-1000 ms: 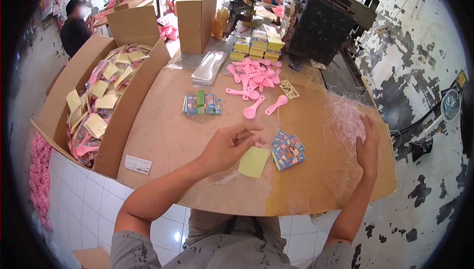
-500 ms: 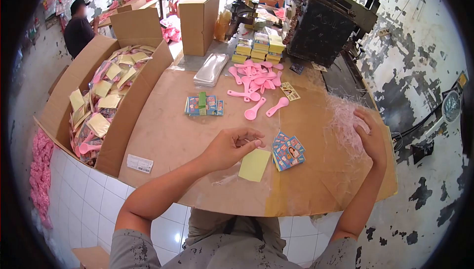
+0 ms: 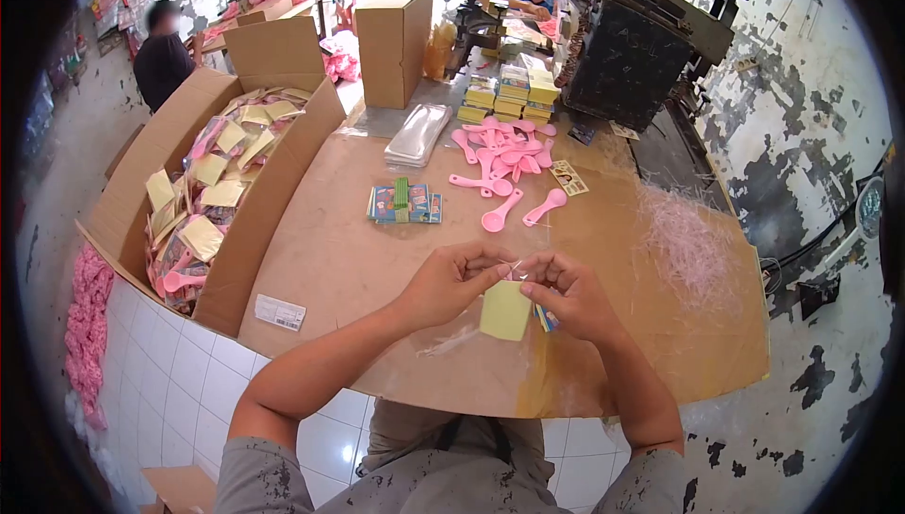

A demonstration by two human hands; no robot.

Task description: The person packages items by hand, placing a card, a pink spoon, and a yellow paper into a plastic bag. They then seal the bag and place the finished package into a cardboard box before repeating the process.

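- 2 hands meet over the near middle of the cardboard-covered table in the head view: your left hand and your right hand each pinch, between thumb and fingertips, the top of a thin clear bag, with a yellow card hanging just under the pinch.
- Whether the card is already inside the bag, you cannot tell; the film is too thin to read.
- Judging by the grip, you are at the step of opening or closing the bag's mouth. The next move would call for steady fingertips, so that the film does not slip or crease.
- Just behind your right hand lies a small stack of picture cards, mostly hidden.
- Farther off lie loose pink spoons, a banded bundle of cards, and to the right a heap of pink shreds.
- On the left stands an open carton of filled packs.
- 1 other person stands far left.
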